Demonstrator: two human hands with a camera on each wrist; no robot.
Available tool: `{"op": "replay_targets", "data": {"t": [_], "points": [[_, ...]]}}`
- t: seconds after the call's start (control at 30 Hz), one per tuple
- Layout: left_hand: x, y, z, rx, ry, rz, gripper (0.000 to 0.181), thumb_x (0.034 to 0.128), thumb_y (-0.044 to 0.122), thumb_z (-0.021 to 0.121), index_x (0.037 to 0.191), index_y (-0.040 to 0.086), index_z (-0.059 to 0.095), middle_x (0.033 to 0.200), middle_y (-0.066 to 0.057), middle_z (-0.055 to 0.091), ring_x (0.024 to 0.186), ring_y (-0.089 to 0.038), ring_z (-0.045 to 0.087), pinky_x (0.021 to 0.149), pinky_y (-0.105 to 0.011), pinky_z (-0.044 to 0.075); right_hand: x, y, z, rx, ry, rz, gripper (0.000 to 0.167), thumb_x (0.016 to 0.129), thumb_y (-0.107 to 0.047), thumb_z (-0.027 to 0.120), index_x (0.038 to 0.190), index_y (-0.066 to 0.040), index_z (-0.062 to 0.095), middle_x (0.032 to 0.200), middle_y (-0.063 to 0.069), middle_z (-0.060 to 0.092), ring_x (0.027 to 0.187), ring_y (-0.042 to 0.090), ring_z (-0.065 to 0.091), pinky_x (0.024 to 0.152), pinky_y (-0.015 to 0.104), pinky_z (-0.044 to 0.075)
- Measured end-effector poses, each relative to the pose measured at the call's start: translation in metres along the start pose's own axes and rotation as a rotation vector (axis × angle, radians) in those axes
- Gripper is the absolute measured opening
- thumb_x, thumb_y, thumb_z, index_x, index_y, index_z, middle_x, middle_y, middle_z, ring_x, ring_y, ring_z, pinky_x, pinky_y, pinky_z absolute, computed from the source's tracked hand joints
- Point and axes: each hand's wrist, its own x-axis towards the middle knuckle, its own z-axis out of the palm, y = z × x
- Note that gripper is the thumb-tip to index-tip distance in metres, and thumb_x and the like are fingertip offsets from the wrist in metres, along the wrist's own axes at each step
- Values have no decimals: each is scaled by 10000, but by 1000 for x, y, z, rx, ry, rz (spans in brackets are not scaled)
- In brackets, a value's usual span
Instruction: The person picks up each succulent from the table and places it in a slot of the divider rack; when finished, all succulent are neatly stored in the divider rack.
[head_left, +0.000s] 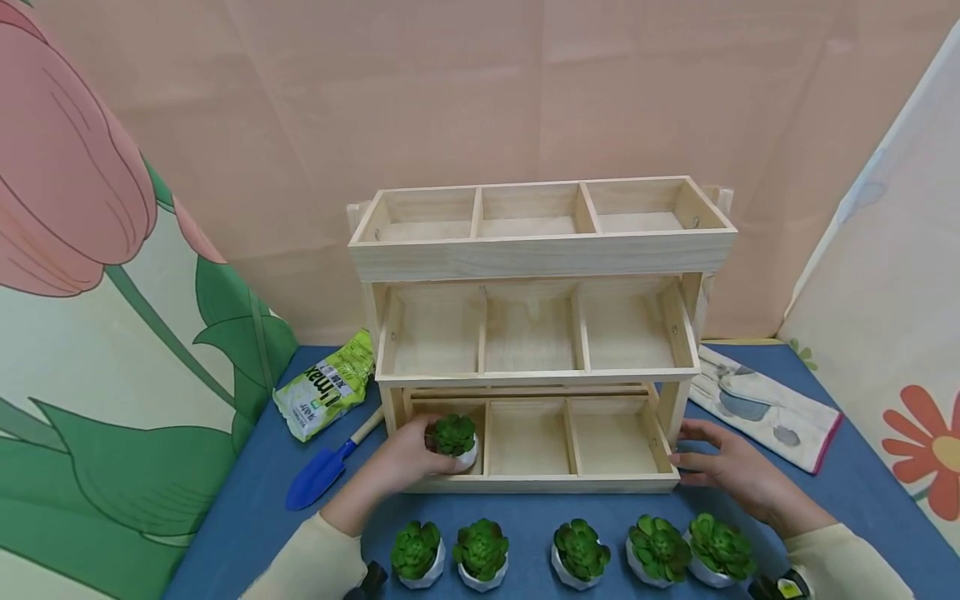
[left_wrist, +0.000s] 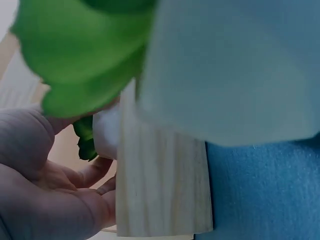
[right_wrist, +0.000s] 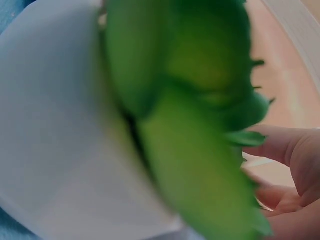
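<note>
Cream left sleeve (head_left: 309, 562), cream right sleeve (head_left: 850, 564)
Both are long and plain. A small black left camera (head_left: 367, 582) sits just beside the left cuff (head_left: 340, 533); the right camera (head_left: 777, 587), also black, carries a bright yellow marking (head_left: 790, 588).

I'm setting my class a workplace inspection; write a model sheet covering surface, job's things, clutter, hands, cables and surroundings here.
Surface: blue tabletop.
Job's things: three-tier wooden shelf, three compartments per tier; one potted succulent at the left compartment of the bottom tier; five other potted succulents in front.
Clutter: green-and-white bag and blue trowel left of the shelf; pink-edged glove to its right.
Hands: left hand holds the one succulent; right hand at the bottom tier's right end.
Cables: nothing seen.
Surroundings: beige backdrop behind; floral panels both sides.
</note>
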Motion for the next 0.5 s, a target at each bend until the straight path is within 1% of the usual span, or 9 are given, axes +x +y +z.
{"op": "replay_targets", "data": {"t": [0.07,0.17,0.3,0.5], "points": [[3,-1,2,7,1,1,702,799,236,950,1376,19,615,1276,-139,707,1160,-278,687,1018,-522,590,0,0,0,-2,2,2,823,1052,-170,680,1660,78,184,1617,389,307,1258,363,679,946,464,674],[8,-2,4,48,11,11,708,799,243,950,1377,14,610,1302,-157,696,1189,-310,679,1043,-558,576,0,1,-1,-4,0,0,825,1052,-174,680,1659,80,182,1619,392,304,1272,382,670,948,467,673],[11,-1,7,104,29,13,728,795,239,954,1383,2,596,1353,-185,664,1235,-360,657,1072,-598,554,0,2,0,-1,-2,6,832,1044,-184,695,1658,72,196,1622,383,311,1265,367,675,945,459,675],[13,0,9,127,34,6,767,792,220,956,1408,-19,567,1401,-212,628,1270,-392,639,1102,-611,539,1,0,1,-3,1,9,832,1044,-178,692,1658,78,192,1620,385,309,1250,359,689,945,459,675]]}}
